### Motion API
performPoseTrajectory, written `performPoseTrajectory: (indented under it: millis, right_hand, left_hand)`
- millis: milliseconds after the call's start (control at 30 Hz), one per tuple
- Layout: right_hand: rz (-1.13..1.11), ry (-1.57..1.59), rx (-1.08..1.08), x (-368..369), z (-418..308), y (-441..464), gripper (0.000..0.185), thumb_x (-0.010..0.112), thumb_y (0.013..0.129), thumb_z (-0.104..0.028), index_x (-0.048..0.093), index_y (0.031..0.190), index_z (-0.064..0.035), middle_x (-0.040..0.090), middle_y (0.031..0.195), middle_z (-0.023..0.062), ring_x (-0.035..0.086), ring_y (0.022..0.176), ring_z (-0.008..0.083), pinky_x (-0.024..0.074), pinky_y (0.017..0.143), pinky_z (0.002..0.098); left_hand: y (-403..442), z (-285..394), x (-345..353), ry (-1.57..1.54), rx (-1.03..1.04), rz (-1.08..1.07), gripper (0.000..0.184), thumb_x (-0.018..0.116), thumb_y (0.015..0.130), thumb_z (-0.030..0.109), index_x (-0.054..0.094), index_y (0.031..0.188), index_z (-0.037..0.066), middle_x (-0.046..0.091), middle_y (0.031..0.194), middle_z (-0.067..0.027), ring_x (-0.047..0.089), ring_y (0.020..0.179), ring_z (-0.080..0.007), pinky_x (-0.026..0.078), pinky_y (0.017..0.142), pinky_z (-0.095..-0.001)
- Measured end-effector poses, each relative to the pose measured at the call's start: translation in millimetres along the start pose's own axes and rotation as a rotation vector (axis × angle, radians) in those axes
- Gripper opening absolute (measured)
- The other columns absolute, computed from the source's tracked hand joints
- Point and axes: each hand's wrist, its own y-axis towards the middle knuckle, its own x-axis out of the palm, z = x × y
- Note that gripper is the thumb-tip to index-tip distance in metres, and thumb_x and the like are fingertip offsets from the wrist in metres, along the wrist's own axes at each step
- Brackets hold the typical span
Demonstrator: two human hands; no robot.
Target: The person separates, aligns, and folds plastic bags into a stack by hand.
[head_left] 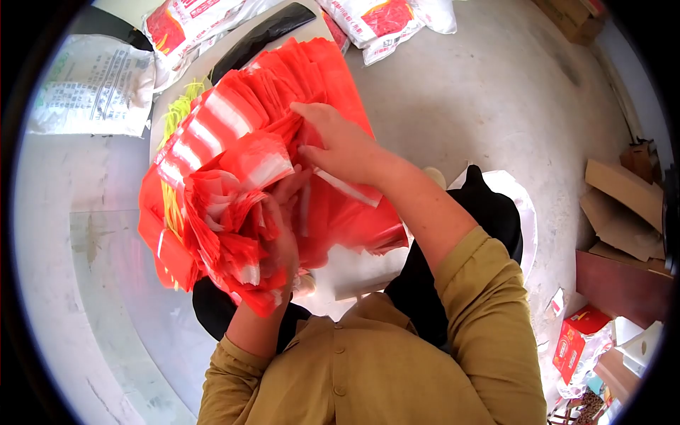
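A thick stack of red plastic net bags (234, 106) with white bands lies fanned out in front of me. Yellow drawstrings (177, 117) stick out along its left side. My left hand (280, 234) is wrapped round a bunched bundle of red bags (227, 212), its fingers partly hidden among the folds. My right hand (340, 145) pinches the edge of a red bag near the middle of the stack, thumb and fingers close together. Loose red film hangs down below both hands, over my lap.
Printed white and red sacks (375, 25) lie beyond the stack, and a black object (262, 39) rests behind it. A white printed sack (99, 85) is at the left. Cardboard boxes (623, 205) and a red box (577, 343) stand on the right.
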Motion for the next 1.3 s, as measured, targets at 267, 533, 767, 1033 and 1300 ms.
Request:
performPoseTrajectory:
  millis: [267, 533, 767, 1033, 1300]
  right_hand:
    - [0.291, 0.314, 0.310, 13, 12, -6, 0.068, 0.071, 0.096, -0.028, 0.043, 0.151, -0.0019, 0.050, 0.146, 0.0255, 0.053, 0.137, 0.0358, 0.0458, 0.113, 0.0426]
    - [0.275, 0.399, 0.418, 19, 28, -22, 0.073, 0.072, 0.097, -0.034, 0.040, 0.154, -0.0018, 0.047, 0.152, 0.0227, 0.053, 0.135, 0.0300, 0.0462, 0.111, 0.0396]
    - [0.107, 0.088, 0.233, 4, 16, -26, 0.075, 0.073, 0.095, -0.033, 0.041, 0.155, -0.0010, 0.043, 0.157, 0.0274, 0.046, 0.145, 0.0405, 0.0407, 0.119, 0.0460]
    - [0.015, -0.089, 0.330, -9, 11, -33, 0.068, 0.067, 0.100, -0.033, 0.041, 0.157, -0.0067, 0.046, 0.156, 0.0217, 0.047, 0.145, 0.0356, 0.0444, 0.116, 0.0439]
    - [0.044, 0.114, 0.117, 2, 10, -31, 0.068, 0.068, 0.099, -0.032, 0.043, 0.158, -0.0108, 0.047, 0.155, 0.0211, 0.056, 0.136, 0.0346, 0.0462, 0.114, 0.0426]
  left_hand:
    - [0, -2, 0, -0.012, 0.005, 0.003, 0.076, 0.020, 0.114, 0.059, 0.052, 0.152, 0.002, 0.061, 0.149, -0.0163, 0.049, 0.145, -0.0266, 0.026, 0.128, -0.0409]
    - [2, -4, 0, -0.024, 0.008, 0.014, 0.076, 0.020, 0.115, 0.057, 0.053, 0.151, 0.000, 0.061, 0.148, -0.0179, 0.050, 0.145, -0.0276, 0.027, 0.129, -0.0412]
    - [-2, 1, 4, -0.008, 0.013, 0.024, 0.075, 0.019, 0.115, 0.056, 0.052, 0.152, 0.000, 0.060, 0.150, -0.0177, 0.051, 0.145, -0.0271, 0.028, 0.129, -0.0410]
    - [1, -3, -4, -0.003, -0.024, 0.005, 0.076, 0.016, 0.114, 0.059, 0.053, 0.153, 0.005, 0.061, 0.150, -0.0138, 0.053, 0.143, -0.0257, 0.028, 0.127, -0.0393]
    - [-1, 5, 5, 0.029, -0.037, 0.057, 0.078, 0.018, 0.113, 0.062, 0.055, 0.151, 0.005, 0.067, 0.137, -0.0103, 0.056, 0.135, -0.0230, 0.029, 0.124, -0.0376]
